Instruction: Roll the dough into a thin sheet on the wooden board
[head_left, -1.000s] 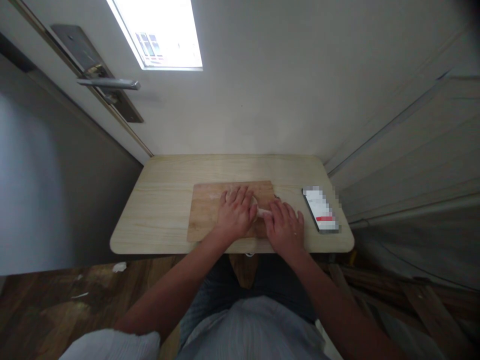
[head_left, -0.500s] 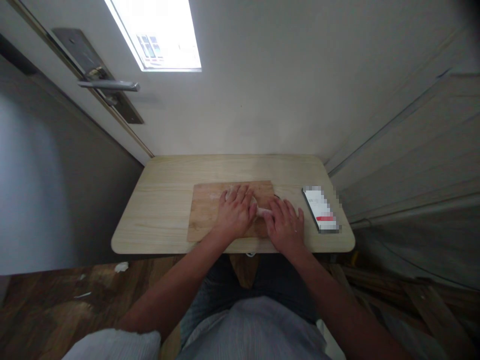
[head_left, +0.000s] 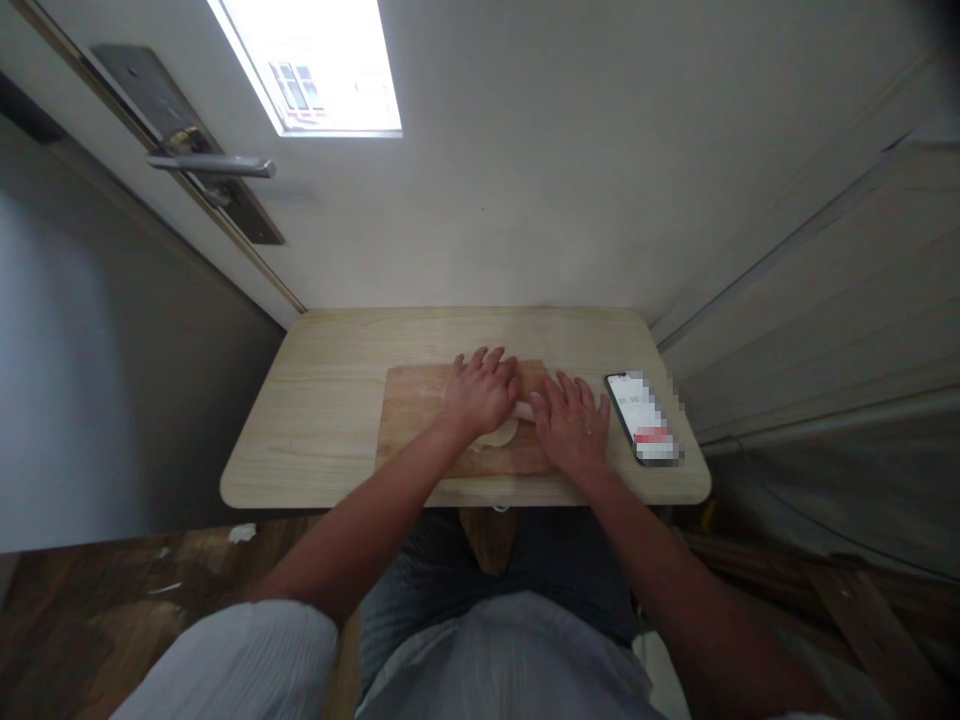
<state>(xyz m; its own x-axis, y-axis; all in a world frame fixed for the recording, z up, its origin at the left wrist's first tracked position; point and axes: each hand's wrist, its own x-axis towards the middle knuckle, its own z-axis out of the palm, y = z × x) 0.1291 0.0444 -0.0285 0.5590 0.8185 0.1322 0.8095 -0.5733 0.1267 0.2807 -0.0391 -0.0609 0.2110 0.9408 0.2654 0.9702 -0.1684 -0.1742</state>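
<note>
Tabletop (head_left: 322,420) of pale wood carries a darker board (head_left: 409,425) at the middle of its front edge. Left hand (head_left: 480,395) and right hand (head_left: 571,425) lie palm-down side by side over the board's right half, fingers stretched out and slightly spread. A phone (head_left: 643,420) lies near the right edge, its screen blurred. Flattened dough (head_left: 501,436) peeks from under the left palm, mostly hidden. Only a short pale stretch of rolling pin (head_left: 523,411) shows between the hands.
</note>
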